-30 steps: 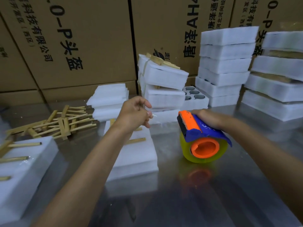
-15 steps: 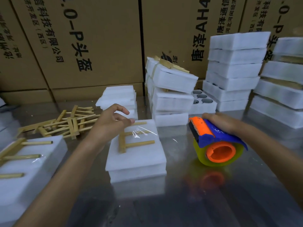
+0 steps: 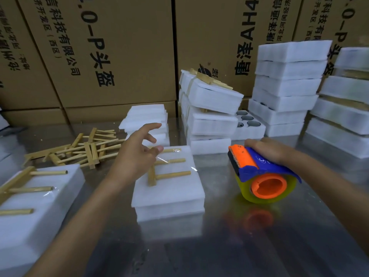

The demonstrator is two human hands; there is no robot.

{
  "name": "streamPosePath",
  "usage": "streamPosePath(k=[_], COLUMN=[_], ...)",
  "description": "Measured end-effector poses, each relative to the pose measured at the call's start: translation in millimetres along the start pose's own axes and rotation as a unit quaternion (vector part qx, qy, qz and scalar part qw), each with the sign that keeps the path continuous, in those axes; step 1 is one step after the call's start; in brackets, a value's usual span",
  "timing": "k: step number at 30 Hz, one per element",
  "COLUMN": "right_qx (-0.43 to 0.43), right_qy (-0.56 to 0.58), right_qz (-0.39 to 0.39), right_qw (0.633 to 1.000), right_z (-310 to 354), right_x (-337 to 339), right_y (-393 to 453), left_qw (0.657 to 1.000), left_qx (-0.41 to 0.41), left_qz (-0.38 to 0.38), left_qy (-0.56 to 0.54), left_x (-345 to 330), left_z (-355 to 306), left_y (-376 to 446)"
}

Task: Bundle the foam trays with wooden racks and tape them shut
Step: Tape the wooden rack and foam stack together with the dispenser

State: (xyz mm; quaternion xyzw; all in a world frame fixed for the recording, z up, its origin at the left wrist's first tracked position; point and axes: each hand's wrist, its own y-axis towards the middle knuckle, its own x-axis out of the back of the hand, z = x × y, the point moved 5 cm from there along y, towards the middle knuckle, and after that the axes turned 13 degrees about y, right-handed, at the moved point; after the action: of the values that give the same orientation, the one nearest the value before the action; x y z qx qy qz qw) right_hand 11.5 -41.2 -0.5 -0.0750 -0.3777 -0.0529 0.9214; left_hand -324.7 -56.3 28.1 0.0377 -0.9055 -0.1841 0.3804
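- The foam tray bundle lies flat at the middle of the steel table, two white trays stacked, with a wooden rack on top; its three rungs point toward 3 o'clock and a strip of clear tape glints across them.
- Your left hand hovers over the bundle's 10 o'clock corner, fingers spread and loosely bent, gripping nothing; whether the thumb tip touches the tape you cannot tell.
- Your right hand sits at 3 o'clock from the bundle, fingers wrapped over the blue body of the tape dispenser, which rests on the table with its orange core facing you and its toothed orange blade end turned toward the bundle.
- At 9 o'clock, at the table's left edge, lies another foam tray bearing a rack under tape.
- At 10 o'clock, a loose pile of wooden racks is spread on the table.
- At 12 o'clock, a short pile of thin foam sheets stands just behind your left hand.
- At 1 o'clock, taped bundles are piled unevenly, the top one tilted.
- At 2 o'clock, tall stacks of foam trays rise, with more along the right edge.
- Printed cardboard cartons wall the back.
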Motion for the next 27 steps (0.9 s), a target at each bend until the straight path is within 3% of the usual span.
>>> streamPosePath(k=[3, 6, 11, 13, 15, 17, 19, 23, 27], right_qx=[-0.007, -0.010, -0.022, -0.021, -0.020, -0.016, -0.012, -0.017, -0.015], right_qy=[0.005, 0.009, -0.012, -0.019, -0.030, -0.044, -0.055, -0.051, -0.052], right_qz=[0.002, -0.005, -0.004, -0.006, -0.009, -0.006, 0.001, -0.004, -0.001], right_qw=[1.000, 1.000, 1.000, 1.000, 0.999, 0.999, 0.998, 0.999, 0.999], right_z=[0, -1, -2, -1, 0, 1, 1, 1, 0], right_x=[-1, -1, -2, -3, -3, -4, -5, -6, -6], right_y=[1, 2, 5, 6, 6, 6, 7, 8, 9], left_qw=[0.990, 0.958, 0.857, 0.841, 0.878, 0.946, 0.987, 0.993, 0.986], left_qx=[0.072, 0.172, 0.285, 0.292, 0.262, 0.194, 0.108, -0.010, -0.057], left_qz=[0.023, 0.074, 0.080, 0.083, 0.063, 0.008, -0.050, -0.103, -0.110], left_qy=[-0.117, -0.219, -0.421, -0.448, -0.396, -0.259, -0.104, 0.062, 0.114], left_x=[0, -2, -6, -7, -4, 4, 11, 12, 8], left_z=[8, 21, 30, 30, 31, 31, 25, 11, 7], left_y=[0, -1, -5, -6, -6, -6, -8, -14, -18])
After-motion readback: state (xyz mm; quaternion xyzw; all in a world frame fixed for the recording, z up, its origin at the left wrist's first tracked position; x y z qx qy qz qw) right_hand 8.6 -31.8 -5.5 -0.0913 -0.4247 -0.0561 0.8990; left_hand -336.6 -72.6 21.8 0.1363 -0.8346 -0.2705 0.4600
